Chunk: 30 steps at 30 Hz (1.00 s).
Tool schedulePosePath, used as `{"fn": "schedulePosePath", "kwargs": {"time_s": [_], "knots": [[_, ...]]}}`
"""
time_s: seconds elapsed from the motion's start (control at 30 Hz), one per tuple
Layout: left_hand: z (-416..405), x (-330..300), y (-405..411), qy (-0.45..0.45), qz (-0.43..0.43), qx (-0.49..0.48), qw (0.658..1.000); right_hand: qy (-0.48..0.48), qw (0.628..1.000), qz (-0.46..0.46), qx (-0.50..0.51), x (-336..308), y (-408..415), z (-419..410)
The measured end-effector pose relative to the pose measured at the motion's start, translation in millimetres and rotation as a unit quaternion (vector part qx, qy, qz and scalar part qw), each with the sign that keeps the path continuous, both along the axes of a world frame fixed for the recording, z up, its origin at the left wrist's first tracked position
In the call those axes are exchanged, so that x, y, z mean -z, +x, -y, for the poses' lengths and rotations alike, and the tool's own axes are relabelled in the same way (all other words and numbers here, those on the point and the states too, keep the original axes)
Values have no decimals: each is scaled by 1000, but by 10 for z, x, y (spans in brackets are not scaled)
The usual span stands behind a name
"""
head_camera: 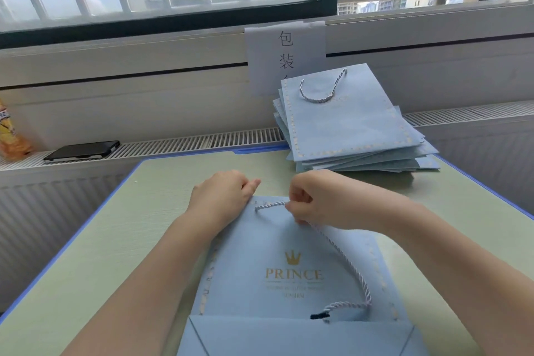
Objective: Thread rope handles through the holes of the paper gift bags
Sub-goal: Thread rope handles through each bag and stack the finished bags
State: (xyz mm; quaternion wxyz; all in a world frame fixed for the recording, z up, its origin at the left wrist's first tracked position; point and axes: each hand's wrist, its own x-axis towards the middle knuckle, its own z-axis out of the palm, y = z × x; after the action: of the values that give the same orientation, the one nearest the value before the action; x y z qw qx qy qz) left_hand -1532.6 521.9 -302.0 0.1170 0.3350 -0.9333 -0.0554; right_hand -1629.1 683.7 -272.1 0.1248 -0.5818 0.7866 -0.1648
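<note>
- Rope handle: a thin, twisted pale cord, judged soft, limp and very light. It is seen running from the top edge of the bag under the right hand down across the bag face to a dark tipped end near the lower fold. A short stretch is stretched between the two hands along the top edge.
- Best hold is judged to be close to the stiff tip, pinched between finger and thumb; held further back, the cord is likely to flop and miss the hole.
- Paper gift bag: pale blue, folded flat, printed with a gold crown and "PRINCE", laid on the table in front of the person. The paper is judged light, fairly stiff, easily creased or torn at the holes, so it is best pressed flat beside a hole.
- The holes are not clearly seen; they are hidden by the hands.
- Left hand: rested on the top left corner of the bag, fingers curled over its edge, the edge apparently gripped and held down.
- Right hand: fingers curled tightly, the rope pinched at the bag's top edge, wrist raised above the paper.
- Both forearms are stretched forward over the table.
- Stack of finished bags: placed at the far right of the table, the top one with a handle fitted.
- A phone is laid on the vent ledge to the left.
</note>
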Motion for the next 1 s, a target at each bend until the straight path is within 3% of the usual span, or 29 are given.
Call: {"fn": "schedulePosePath", "kwargs": {"time_s": [0.1,0.3,0.43,0.67,0.73,0.8,0.9,1.0], "knots": [[72,-36,25,10,-7,-33,999,-20,976,216,-21,-117,-95,-84],[203,-59,104,3,45,-115,992,-122,922,368,-11,-213,-281,-154],[240,-49,125,12,72,-168,983,-257,818,512,46,-272,-396,-157],[238,-77,143,17,68,-209,975,-428,665,602,110,-323,-618,-210],[213,-89,141,11,61,-198,978,-452,655,596,108,-311,-639,-210],[187,-82,117,15,14,-146,989,-458,668,580,89,-307,-628,-221],[113,-42,38,92,-140,39,985,-449,696,560,22,-317,-589,-252],[20,4,-15,159,-168,174,957,-464,712,527,-5,-330,-533,-255]]}}
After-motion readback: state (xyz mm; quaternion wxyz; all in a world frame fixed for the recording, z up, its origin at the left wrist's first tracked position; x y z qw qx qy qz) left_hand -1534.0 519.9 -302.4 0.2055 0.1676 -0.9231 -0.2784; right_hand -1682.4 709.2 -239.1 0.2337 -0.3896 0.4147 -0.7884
